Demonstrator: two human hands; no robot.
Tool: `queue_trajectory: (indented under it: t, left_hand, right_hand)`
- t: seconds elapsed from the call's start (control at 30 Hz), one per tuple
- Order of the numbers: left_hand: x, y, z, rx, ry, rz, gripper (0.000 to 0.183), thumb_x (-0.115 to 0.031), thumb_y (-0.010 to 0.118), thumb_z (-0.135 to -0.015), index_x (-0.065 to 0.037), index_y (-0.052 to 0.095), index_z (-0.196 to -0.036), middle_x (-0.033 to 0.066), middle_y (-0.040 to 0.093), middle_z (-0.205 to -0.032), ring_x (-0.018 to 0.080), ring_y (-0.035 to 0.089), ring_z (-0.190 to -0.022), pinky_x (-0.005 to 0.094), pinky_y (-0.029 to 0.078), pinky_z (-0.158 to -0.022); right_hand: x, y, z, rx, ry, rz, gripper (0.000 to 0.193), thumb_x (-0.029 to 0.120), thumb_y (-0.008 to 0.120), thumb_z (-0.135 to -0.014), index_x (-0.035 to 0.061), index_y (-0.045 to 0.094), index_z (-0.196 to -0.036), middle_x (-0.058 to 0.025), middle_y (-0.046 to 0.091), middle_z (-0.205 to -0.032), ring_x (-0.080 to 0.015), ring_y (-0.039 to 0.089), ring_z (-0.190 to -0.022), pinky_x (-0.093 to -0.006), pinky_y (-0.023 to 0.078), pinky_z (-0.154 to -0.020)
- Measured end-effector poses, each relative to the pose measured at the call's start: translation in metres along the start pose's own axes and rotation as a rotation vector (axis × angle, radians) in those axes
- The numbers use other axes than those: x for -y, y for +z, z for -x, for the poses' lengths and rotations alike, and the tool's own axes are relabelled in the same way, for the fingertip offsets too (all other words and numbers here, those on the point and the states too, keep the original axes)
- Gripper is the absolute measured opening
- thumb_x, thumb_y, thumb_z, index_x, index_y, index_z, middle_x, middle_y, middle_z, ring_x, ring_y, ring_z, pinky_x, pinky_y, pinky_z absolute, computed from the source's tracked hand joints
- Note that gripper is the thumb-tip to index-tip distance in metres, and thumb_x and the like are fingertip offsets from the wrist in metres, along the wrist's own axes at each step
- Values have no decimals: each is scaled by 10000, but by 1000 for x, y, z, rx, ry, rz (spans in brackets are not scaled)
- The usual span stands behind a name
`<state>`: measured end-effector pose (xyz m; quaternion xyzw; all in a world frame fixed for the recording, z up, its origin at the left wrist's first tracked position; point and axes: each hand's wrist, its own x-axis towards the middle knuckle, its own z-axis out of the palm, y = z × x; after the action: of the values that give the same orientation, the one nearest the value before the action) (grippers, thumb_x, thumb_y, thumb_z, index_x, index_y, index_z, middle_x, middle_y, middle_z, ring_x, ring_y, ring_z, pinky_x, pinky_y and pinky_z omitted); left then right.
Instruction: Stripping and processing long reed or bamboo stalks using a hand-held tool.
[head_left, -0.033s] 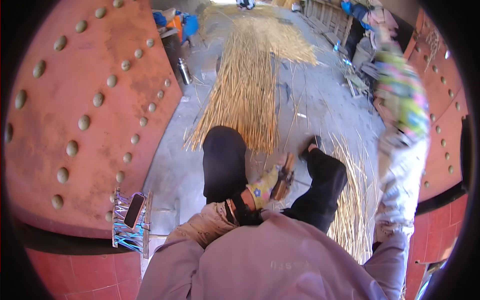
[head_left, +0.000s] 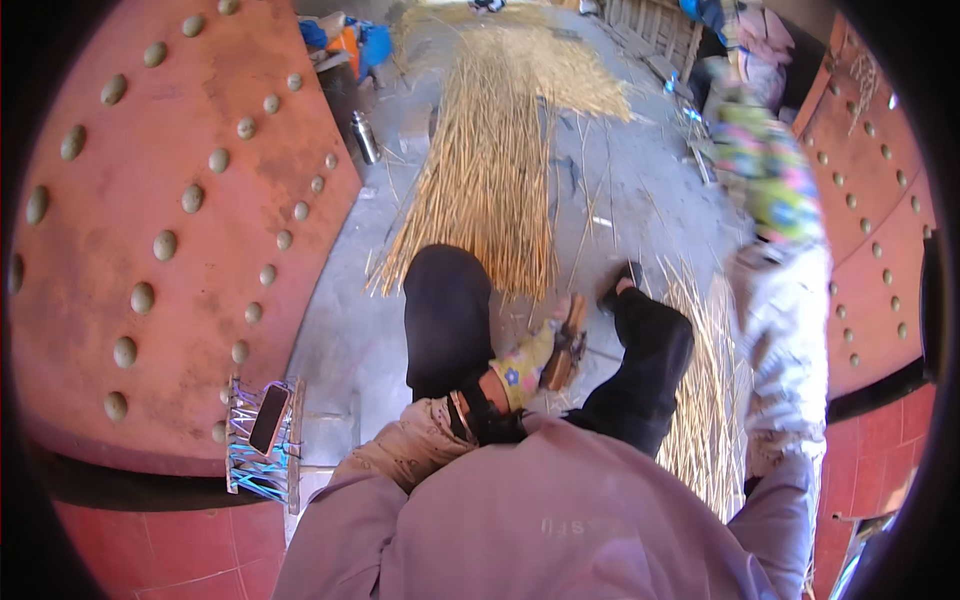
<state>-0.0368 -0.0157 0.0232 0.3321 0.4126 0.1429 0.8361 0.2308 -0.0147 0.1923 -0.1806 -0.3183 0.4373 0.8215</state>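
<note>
My left hand (head_left: 562, 355), in a yellow floral glove or cuff, is between my knees. It appears closed round a small brown wooden-looking piece (head_left: 572, 322) whose exact kind I cannot make out. A black strap circles that wrist. Far out to the right, my right arm reaches forward in a pale sleeve and a green and pink floral cover. My right hand (head_left: 735, 95) is smeared by motion, so its fingers and anything in them cannot be read. Long straw-coloured stalks (head_left: 490, 190) lie in a thick layer ahead of my knees.
More loose stalks (head_left: 700, 400) lie beside my right leg. Red studded doors (head_left: 230, 230) flank both sides. A phone (head_left: 268, 420) rests on a small corded stool (head_left: 238, 440) at left. A metal flask (head_left: 365, 138) stands beyond the left door.
My right arm has swung leftward, its blurred hand shifting inward. My left hand stays between my knees with the brown piece, nearly unmoved. The whole view has shifted slightly.
</note>
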Motion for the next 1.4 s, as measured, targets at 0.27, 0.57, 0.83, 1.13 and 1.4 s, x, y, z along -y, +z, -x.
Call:
queue_trajectory:
  t: [0.27,0.57,0.83,1.13,1.4]
  left_hand:
    - [-6,10,0,114,126,-64,487,-592,465,-708,-110,518,-754,2,481,-583,124,475,-454,240,410,-411]
    - [-10,8,-8,80,83,-87,527,-630,427,-702,-107,466,-653,3,443,-533,119,430,-404,236,361,-364]
    - [-22,1,-26,122,3,-38,492,-554,427,-758,-77,488,-651,2,450,-534,103,440,-459,218,355,-419]
    - [-50,18,-40,104,67,-63,512,-601,426,-724,-101,495,-632,6,465,-513,140,467,-393,260,373,-349]
    - [-46,33,-64,62,119,-154,499,-603,422,-724,-116,503,-658,3,478,-528,118,476,-404,248,376,-355]
  right_hand:
    - [-82,-66,-28,-340,160,27,219,166,340,-857,39,466,-983,60,263,-502,-70,238,-383,-217,229,-378]
    - [-134,-78,-18,-424,310,38,223,171,338,-860,39,466,-987,62,253,-492,-69,228,-379,-218,218,-377]
    - [-164,-55,3,-558,324,52,190,236,388,-862,66,471,-862,48,257,-476,-71,222,-366,-219,195,-357]
    - [-167,-40,24,-426,425,3,205,254,404,-854,61,473,-844,51,281,-503,-67,250,-386,-208,210,-360]
    - [-133,-86,-48,-376,437,-38,212,199,331,-871,41,469,-906,25,344,-515,-82,286,-408,-231,268,-376]
